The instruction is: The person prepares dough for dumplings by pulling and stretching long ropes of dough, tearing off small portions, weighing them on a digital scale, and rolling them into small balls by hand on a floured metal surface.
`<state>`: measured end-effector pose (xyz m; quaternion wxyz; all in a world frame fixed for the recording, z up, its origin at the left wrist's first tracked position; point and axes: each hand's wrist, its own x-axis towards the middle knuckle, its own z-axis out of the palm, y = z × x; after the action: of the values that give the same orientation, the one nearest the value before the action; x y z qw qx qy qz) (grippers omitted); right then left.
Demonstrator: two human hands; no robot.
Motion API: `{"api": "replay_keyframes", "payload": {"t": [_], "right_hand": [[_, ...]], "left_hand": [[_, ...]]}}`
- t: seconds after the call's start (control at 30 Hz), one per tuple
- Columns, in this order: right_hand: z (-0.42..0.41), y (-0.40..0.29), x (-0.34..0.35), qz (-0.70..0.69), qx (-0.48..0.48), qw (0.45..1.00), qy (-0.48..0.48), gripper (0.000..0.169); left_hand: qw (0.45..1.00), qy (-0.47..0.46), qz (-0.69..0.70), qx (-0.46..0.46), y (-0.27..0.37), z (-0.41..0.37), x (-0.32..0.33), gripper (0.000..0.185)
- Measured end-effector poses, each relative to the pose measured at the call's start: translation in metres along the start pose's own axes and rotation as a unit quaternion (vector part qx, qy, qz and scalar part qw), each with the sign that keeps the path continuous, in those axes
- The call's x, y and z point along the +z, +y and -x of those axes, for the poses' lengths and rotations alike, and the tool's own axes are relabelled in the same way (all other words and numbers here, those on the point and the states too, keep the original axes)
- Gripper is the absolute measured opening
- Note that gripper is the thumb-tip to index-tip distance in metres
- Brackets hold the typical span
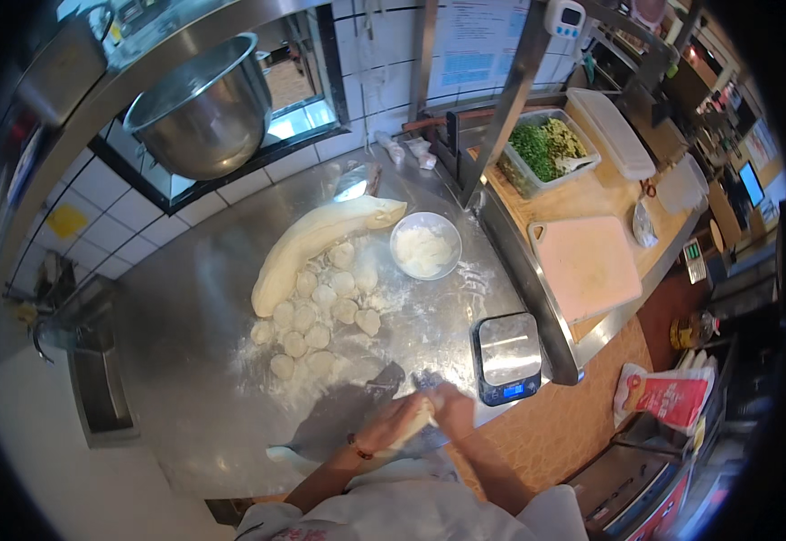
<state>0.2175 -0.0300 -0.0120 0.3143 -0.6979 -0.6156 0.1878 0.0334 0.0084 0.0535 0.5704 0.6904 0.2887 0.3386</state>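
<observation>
Near the front edge of the steel worktable, my left hand [391,420], with a bracelet at the wrist, grips a pale strip of dough [412,431]. Pressed against its end is my right hand [453,410], slightly blurred, with its fingers around the dough. Beyond my hands lie several floured dough pieces [324,296] in a loose group. A long, thick dough log [311,238] curves behind them. The white bowl [426,276] to its right holds flour [424,247]. A digital kitchen scale [510,355] with a lit display and a bare plate stands right of my hands.
At right, a raised wooden counter carries a pink cutting board [589,267] and a plastic container [541,182] of chopped green and yellow filling. A steel mixing bowl [203,115] hangs over the back left. A sink [100,392] lies at far left.
</observation>
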Motion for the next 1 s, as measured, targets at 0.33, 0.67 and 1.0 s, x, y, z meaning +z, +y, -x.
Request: {"api": "replay_keyframes", "payload": {"t": [0.33, 0.67, 1.0], "right_hand": [[-0.079, 0.063, -0.112, -0.085, 0.086, 0.993, 0.016, 0.043], [-0.065, -0.015, -0.086, -0.208, -0.058, 0.958, -0.186, 0.078], [-0.043, -0.082, -0.045, -0.154, -0.218, 0.944, -0.196, 0.032]], "left_hand": [[0.954, 0.094, 0.145, -0.245, -0.011, 0.016, -0.017, 0.043], [0.913, 0.082, 0.267, -0.299, 0.013, -0.005, -0.008, 0.08], [0.875, 0.028, 0.392, -0.283, -0.015, 0.021, -0.014, 0.074]]}}
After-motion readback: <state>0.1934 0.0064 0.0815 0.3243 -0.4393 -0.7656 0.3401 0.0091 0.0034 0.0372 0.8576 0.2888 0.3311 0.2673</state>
